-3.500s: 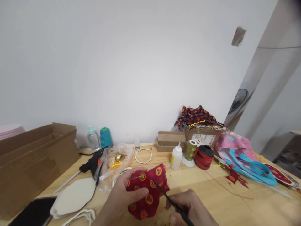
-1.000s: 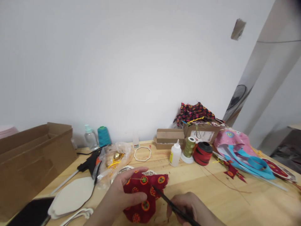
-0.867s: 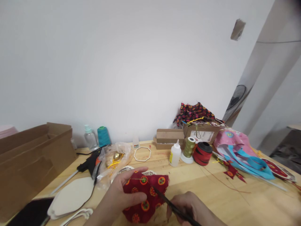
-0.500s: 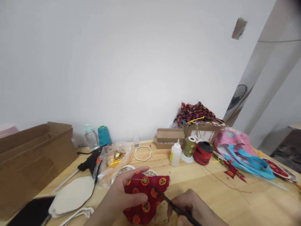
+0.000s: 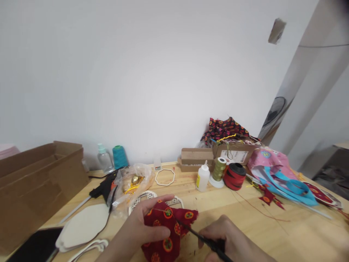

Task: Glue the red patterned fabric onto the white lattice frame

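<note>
A dark red cloth point(image 5: 160, 233) with round flower prints hangs over the table at the lower middle. My left hand point(image 5: 148, 223) pinches it, thumb in front and fingers behind. Black scissors point(image 5: 203, 238) sit in my right hand point(image 5: 227, 236), their dark tips at a slit in the cloth. To the right of that slit, a flap of the cloth tilts away. The blades are small and partly hidden by the fabric, so how far apart they are is unclear. Behind the cloth lie white lattice-cut pieces point(image 5: 143, 199).
At left stand a cardboard box point(image 5: 40, 189), a glue gun point(image 5: 105, 187) and white plates point(image 5: 83, 225). Farther back are a plastic bag point(image 5: 139, 178) and a teal thread cone point(image 5: 120, 157). A glue bottle point(image 5: 203, 178), thread spools point(image 5: 235, 177) and blue straps point(image 5: 289, 189) lie right.
The scissors' tips remain at the cloth, with the right-hand flap now drooping more and the slit wider. My right hand has shifted slightly right.
</note>
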Motion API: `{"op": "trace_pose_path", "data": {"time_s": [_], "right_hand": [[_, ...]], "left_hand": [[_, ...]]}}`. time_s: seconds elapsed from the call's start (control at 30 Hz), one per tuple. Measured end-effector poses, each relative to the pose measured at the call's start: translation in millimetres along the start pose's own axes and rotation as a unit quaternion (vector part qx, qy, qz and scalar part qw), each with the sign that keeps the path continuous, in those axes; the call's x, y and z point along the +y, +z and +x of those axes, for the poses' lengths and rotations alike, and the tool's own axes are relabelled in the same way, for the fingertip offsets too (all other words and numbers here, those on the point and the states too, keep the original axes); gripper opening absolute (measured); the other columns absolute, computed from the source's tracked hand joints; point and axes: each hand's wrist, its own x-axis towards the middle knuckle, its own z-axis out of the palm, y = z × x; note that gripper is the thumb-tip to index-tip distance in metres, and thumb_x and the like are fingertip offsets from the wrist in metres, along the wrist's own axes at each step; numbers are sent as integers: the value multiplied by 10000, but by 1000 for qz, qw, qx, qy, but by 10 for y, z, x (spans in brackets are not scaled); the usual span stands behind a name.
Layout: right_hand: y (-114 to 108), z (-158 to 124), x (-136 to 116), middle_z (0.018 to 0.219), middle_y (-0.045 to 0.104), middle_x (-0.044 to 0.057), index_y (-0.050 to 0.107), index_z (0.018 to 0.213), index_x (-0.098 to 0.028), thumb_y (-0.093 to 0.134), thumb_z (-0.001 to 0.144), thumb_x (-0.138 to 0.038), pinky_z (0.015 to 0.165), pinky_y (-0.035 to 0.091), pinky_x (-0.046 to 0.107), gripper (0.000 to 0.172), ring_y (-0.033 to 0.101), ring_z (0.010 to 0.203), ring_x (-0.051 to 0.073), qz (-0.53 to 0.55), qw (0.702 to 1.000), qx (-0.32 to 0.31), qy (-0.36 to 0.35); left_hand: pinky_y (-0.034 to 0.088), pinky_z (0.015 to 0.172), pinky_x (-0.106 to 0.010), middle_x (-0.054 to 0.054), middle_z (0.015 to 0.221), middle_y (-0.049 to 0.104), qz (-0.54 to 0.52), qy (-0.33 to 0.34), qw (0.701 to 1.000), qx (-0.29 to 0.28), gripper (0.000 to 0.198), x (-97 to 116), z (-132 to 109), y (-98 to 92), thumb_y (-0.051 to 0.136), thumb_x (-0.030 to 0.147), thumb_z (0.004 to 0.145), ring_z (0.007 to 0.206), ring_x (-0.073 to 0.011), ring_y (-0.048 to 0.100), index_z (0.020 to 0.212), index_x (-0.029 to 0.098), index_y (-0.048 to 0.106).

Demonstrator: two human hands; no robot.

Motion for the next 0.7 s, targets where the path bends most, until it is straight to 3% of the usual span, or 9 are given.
{"op": "trace_pose_path", "data": {"time_s": [0.17, 0.3, 0.43, 0.6, 0.7], "right_hand": [[-21, -31, -36, 668, 523, 12, 660, 792, -124, 621, 649, -522, 488, 363, 184, 425, 472, 595, 136, -64, 997, 31, -3], [-1, 10, 71, 543, 457, -25, 660, 790, -119, 583, 643, -586, 432, 330, 172, 495, 424, 495, 103, -58, 998, 1, -25], [54, 64, 118, 498, 407, -41, 658, 798, -128, 520, 642, -656, 408, 302, 181, 567, 347, 433, 81, -23, 999, -13, -45], [91, 71, -28, 473, 337, -54, 656, 786, -128, 504, 628, -682, 383, 195, 195, 596, 239, 437, 67, 49, 999, -5, -4], [142, 79, -61, 470, 320, -60, 649, 770, -112, 523, 570, -711, 374, 160, 195, 645, 222, 437, 59, 138, 990, -31, 25]], "left_hand": [[486, 684, -345, -47, 763, 732, 8, -6, 1000, -13, 698, -10, 2, -10, 785, 187, 431, 700, -227, 657, 1082, 186, 533], [488, 690, -327, -52, 791, 729, 11, 6, 1000, -22, 639, -30, 11, -4, 777, 248, 470, 719, -217, 657, 1062, 185, 545], [494, 667, -294, -45, 807, 726, 7, 39, 999, -8, 557, -39, 24, 10, 757, 292, 522, 718, -199, 659, 1031, 197, 551], [507, 651, -300, -38, 785, 732, -15, 39, 999, 12, 562, -38, 37, 21, 775, 219, 495, 706, -201, 665, 1008, 201, 544], [509, 635, -290, -32, 792, 732, -27, 38, 999, 27, 555, -42, 39, 25, 777, 213, 487, 696, -200, 667, 993, 200, 549]]}}
